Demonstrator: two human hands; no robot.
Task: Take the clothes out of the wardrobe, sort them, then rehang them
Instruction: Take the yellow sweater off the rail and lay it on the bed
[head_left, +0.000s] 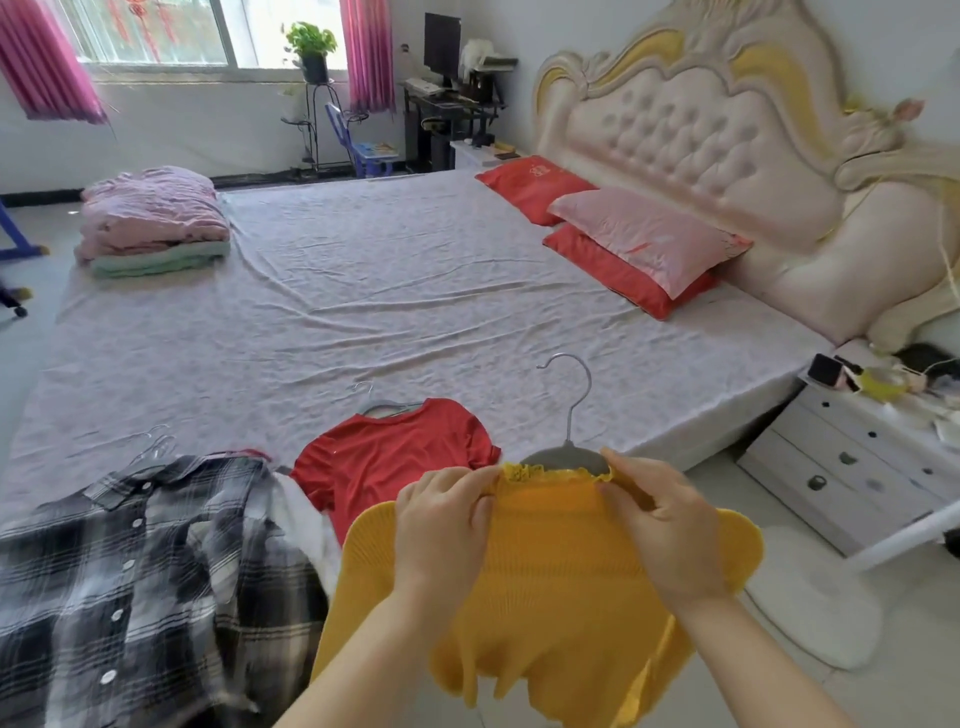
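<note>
I hold up a yellow knit top (556, 571) on a grey hanger (569, 447) over the bed's near edge. My left hand (441, 525) pinches the top's left shoulder by the frilled collar. My right hand (660, 525) pinches the right shoulder. On the bed (363, 291) a red top (395, 457) lies flat on its own hanger. Left of it lies a black-and-white plaid shirt (140, 566) on hangers, with a white garment (306, 525) partly under it.
Folded pink and green bedding (150, 223) sits at the bed's far left corner. Red and pink pillows (634, 244) lie by the padded headboard (701, 135). A white nightstand (862, 457) with clutter stands at the right, with a white fan base (815, 618) on the floor.
</note>
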